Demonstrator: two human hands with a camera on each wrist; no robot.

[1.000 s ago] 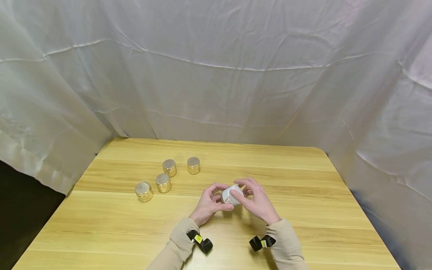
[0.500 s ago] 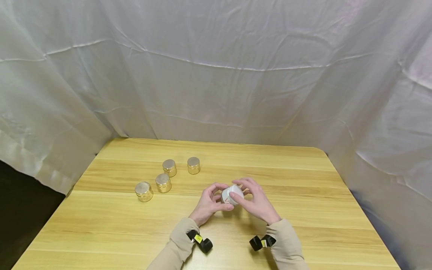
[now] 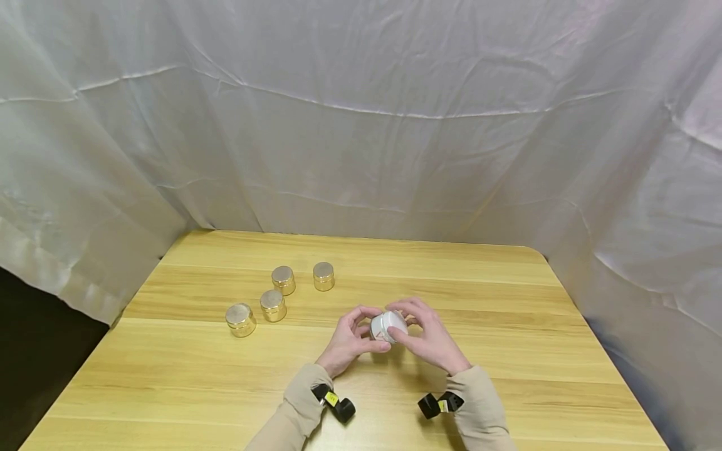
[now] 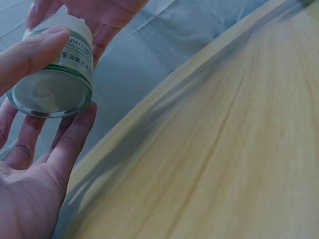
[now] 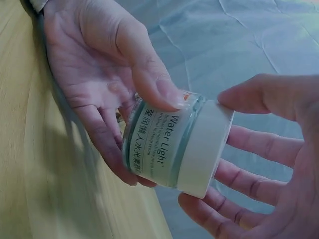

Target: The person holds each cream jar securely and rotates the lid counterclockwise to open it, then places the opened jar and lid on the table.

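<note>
Aloft, jar (image 3: 385, 327) tilted between left grip (image 3: 348, 341) and right grip (image 3: 430, 338).

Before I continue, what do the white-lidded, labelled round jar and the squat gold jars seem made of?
White-lidded, labelled round jar: probably glass, possibly clear plastic; glossy, with a shiny, see-through base rim. Its white disc-shaped lid: likely plastic, smooth, no metallic gleam. Squat gold jars: metal or metallic-coated; bright reflections on their sides.

Jar (image 5: 169, 157), label (image 5: 152, 142): "Water Light" in dark print. Below it, tiny English lines, too blurred to make out; then Chinese characters, 润懒人水光 legible among them. Yellow wrist tags (image 3: 331, 398): marks too small to read.
</note>
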